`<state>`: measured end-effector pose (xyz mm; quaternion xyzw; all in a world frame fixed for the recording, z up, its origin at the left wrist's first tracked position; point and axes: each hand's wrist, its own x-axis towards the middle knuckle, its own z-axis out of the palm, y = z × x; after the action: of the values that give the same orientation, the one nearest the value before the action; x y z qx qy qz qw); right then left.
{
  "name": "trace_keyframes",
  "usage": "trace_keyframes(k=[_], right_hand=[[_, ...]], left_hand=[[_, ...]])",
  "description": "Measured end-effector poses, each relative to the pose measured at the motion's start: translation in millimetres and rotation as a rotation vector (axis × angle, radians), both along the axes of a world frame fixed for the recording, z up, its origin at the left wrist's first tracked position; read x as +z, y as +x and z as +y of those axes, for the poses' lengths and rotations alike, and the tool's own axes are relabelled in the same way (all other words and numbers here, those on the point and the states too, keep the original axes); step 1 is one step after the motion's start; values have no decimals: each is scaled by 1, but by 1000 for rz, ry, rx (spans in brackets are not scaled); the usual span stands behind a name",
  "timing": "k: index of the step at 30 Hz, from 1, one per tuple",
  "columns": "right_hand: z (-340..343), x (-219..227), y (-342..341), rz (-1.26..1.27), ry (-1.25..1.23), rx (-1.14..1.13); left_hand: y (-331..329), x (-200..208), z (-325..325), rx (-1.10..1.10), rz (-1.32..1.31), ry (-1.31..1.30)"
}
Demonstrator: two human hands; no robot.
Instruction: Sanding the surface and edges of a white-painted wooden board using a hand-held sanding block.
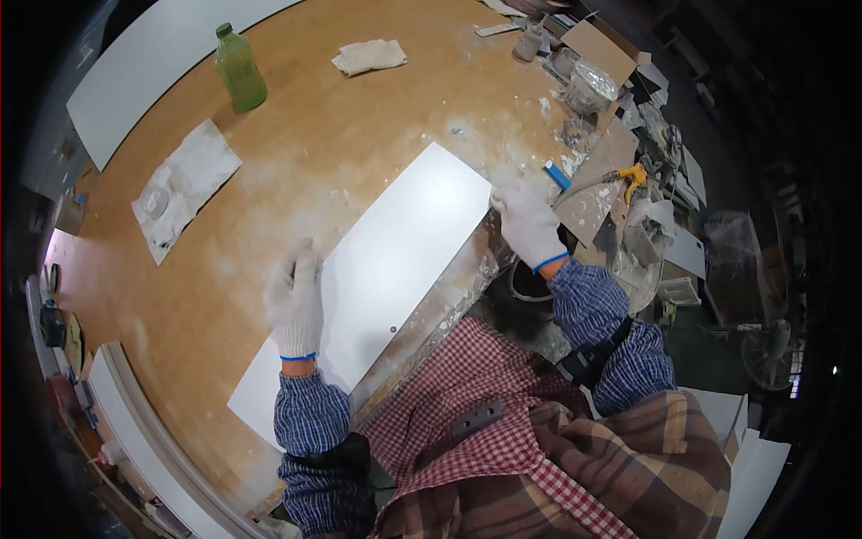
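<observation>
A long white panel (395, 260) lies slantwise over the near edge of the worktable, its far end toward the right. My right hand (528, 223), in a white knitted glove with a blue cuff edge, is closed on its far right corner. At the panel's left long edge is my left hand (294, 301), gloved the same way, with its fingers bent together against that edge; its fingertips are partly hidden. A small dark round spot (392, 330) shows near the panel's near edge.
The brown worktable (269, 198) is dusted white. On it are a green bottle (240, 70), a folded cloth (369, 57) and a white sheet (187, 190). Scraps, a blue stick (557, 175) and a yellow air gun (633, 178) crowd the right. Long white boards (148, 422) lie at left.
</observation>
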<state>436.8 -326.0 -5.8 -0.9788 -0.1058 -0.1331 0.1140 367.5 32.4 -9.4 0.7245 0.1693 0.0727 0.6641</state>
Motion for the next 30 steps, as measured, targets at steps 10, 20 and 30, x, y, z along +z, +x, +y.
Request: trace_keyframes(k=[10, 20, 30], right_hand=[[2, 2, 5, 44, -44, -137], [12, 13, -10, 168, -76, -94], [-32, 25, 23, 66, -150, -237]], left_hand=[[0, 12, -5, -98, 84, 546], [-1, 9, -3, -138, 84, 548], [-2, 6, -2, -141, 69, 579]])
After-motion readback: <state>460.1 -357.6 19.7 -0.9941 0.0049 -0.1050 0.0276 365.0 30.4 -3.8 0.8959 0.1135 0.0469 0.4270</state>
